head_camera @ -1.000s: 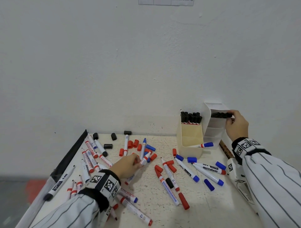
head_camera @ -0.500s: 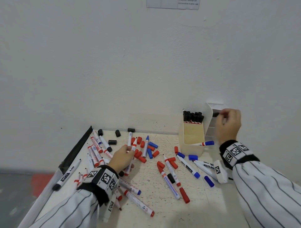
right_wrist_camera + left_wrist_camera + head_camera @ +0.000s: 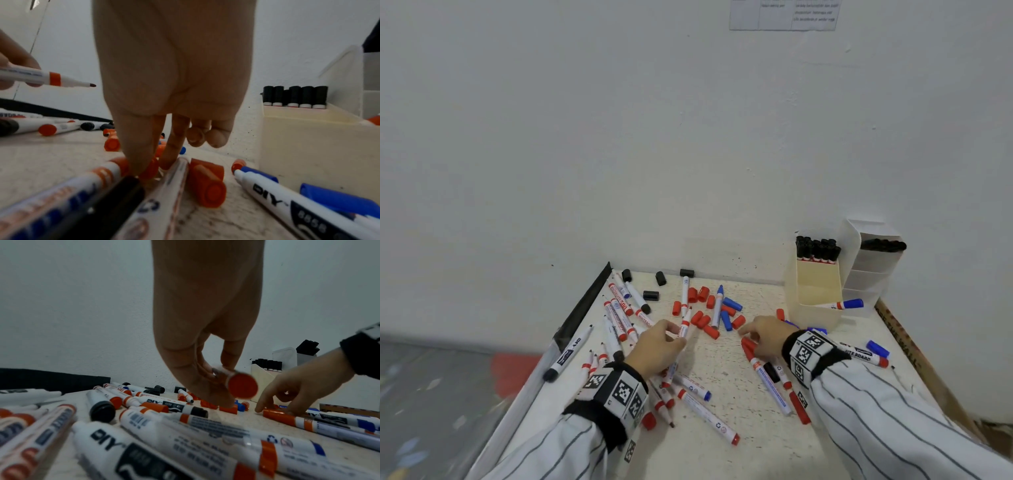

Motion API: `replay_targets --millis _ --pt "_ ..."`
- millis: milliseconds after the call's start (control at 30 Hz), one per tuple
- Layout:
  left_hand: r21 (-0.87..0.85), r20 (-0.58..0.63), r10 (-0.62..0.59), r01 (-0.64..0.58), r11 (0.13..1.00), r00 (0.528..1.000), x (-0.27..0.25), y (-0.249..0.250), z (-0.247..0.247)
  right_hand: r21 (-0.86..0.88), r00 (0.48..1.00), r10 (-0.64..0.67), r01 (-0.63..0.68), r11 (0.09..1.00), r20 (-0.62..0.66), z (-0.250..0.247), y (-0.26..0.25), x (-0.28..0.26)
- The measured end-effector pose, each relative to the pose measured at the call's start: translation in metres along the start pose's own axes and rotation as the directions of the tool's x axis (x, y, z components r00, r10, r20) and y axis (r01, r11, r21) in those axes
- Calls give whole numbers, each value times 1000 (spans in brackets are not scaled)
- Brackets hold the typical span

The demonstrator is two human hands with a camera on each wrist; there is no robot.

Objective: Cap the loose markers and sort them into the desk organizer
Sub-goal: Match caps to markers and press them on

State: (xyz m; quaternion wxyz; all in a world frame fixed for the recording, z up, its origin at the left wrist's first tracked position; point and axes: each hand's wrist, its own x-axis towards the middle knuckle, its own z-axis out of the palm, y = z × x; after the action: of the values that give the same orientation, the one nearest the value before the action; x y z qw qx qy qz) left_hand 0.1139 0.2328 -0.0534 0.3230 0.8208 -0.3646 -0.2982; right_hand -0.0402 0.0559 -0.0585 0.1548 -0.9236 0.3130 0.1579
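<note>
The left hand [image 3: 657, 353] is holding an uncapped red marker [image 3: 684, 324] off the counter [image 3: 756, 442], its fingers [image 3: 207, 391] pinched round the barrel and the bare tip aiming toward the right hand [image 3: 763, 337]. The right hand is reaching down among the clutter, thumb and forefinger [image 3: 141, 155] closing on a loose red cap [image 3: 150, 168] wedged between two lying markers; the other fingers are curled back. Whether the cap is already gripped or only being touched cannot be told.

The likeliest slip, judging from here, is the cap squirting away: it is sitting tight between two round barrels, so a pinch from above could roll them apart or nudge the neighbouring red cap [image 3: 207, 183] instead. The exposed tip could also be streaking the right hand or the counter if the two hands are brought together carelessly, and a cap pushed on crooked might not seat.

The desk organizer [image 3: 822, 291] is standing at the far right by the wall, black markers [image 3: 816, 248] upright in its back compartment and one blue-capped marker [image 3: 846, 304] lying in a lower one.

Compared with a second ago, the right hand is no longer up at the organizer's top tier but down at the counter, and the left hand is now holding the marker clear of the pile rather than groping in it.
</note>
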Motion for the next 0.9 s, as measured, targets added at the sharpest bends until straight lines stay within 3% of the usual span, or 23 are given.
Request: replay_targets --millis 67,133,233,333,433,533,800,900 --pt "18 17 -5 5 1000 1000 -2 -5 -1 -98 1000 0 -2 995 -26 3 -4 2" --pt "25 31 3 -4 1000 1000 -3 -9 -2 -88 997 10 -17 996 -83 6 -4 6" --pt "6 40 42 -43 999 998 -6 -11 -1 188 966 68 -20 982 -250 4 -5 6" --pt "1 29 95 -95 995 995 -7 -8 3 422 918 47 135 896 -394 -9 -13 -1" --pt "20 19 137 -138 990 990 -9 -6 7 427 924 -117 277 861 -363 -20 -26 -13" --pt "59 13 177 -177 982 984 -10 -3 10 355 922 -193 314 881 -335 -21 -32 -18" --pt "13 -46 236 -235 972 971 -15 -2 13 404 905 -197 352 845 -376 -12 -28 -22" --pt "23 -49 279 -278 960 959 -18 2 12 430 921 -193 333 839 -337 -7 -34 -22"
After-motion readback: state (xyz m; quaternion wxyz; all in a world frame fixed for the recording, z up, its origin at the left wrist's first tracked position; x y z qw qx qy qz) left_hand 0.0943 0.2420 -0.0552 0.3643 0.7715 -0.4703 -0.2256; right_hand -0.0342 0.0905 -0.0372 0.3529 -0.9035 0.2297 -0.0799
